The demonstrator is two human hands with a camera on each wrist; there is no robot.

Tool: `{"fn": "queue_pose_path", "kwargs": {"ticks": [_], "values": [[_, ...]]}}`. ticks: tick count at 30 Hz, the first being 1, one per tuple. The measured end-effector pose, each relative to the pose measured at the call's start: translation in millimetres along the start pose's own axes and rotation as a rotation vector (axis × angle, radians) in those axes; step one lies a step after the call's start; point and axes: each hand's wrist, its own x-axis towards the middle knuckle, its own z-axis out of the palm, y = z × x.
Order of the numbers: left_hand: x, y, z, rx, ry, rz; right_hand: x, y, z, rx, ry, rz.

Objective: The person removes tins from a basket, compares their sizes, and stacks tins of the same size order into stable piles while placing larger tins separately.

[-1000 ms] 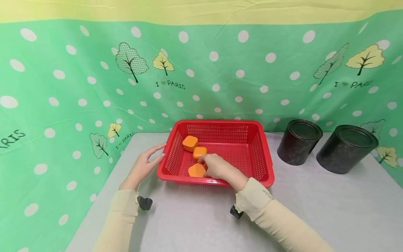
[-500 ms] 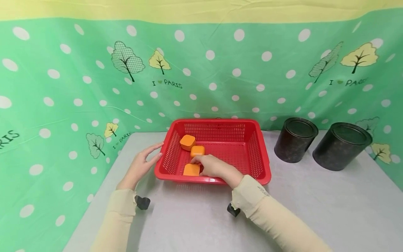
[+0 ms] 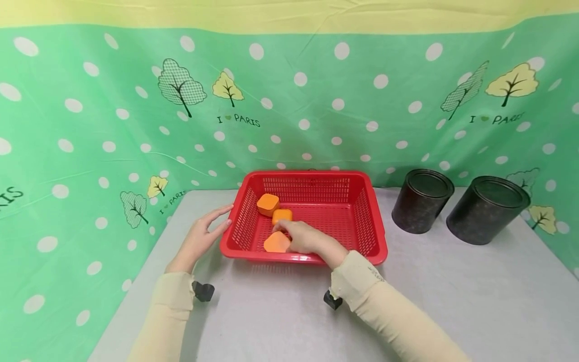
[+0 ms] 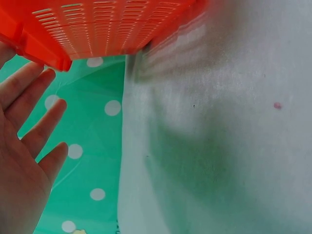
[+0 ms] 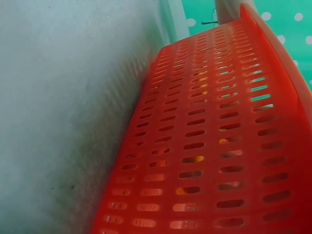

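Observation:
A red slotted basket (image 3: 312, 174) stands on the grey table (image 3: 271, 317). Three orange blocks lie in its left half: one at the back (image 3: 268, 203), one in the middle (image 3: 282, 215), one nearest me (image 3: 275, 243). My right hand (image 3: 291, 235) reaches over the front rim and its curled fingers grip the nearest block. My left hand (image 3: 211, 227) lies flat and straight-fingered against the basket's left outer wall; the left wrist view shows those fingers (image 4: 29, 122) spread under the basket's corner (image 4: 97, 29). The right wrist view shows only the basket's front wall (image 5: 219, 136).
Two dark round cans (image 3: 421, 200) (image 3: 487, 208) stand to the right of the basket. A green dotted cloth (image 3: 113, 125) hangs behind and to the left. Bare grey table lies in front of the basket and between it and the cans.
The nearest orange block has turned under my right hand's fingers and shifted slightly left. The left hand has stayed at the basket's side.

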Motion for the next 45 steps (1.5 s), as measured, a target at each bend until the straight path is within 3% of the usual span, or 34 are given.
{"fn": "queue_pose_path", "kwargs": {"ticks": [7,21,34,45], "values": [[2.0,0.0,2.5,-0.008,-0.008,-0.013,1,1,0,0.082,0.068,-0.096],[9.6,1.6,10.1,-0.037,-0.013,0.002,-12,0,-9,0.232,0.158,-0.101],[10.7,2.5,14.3,-0.045,-0.015,0.015,-50,17,-26,0.28,0.217,-0.011],[3.7,1.1,1.0,-0.029,-0.01,-0.069,-94,47,-50,0.327,0.31,-0.003]]}}
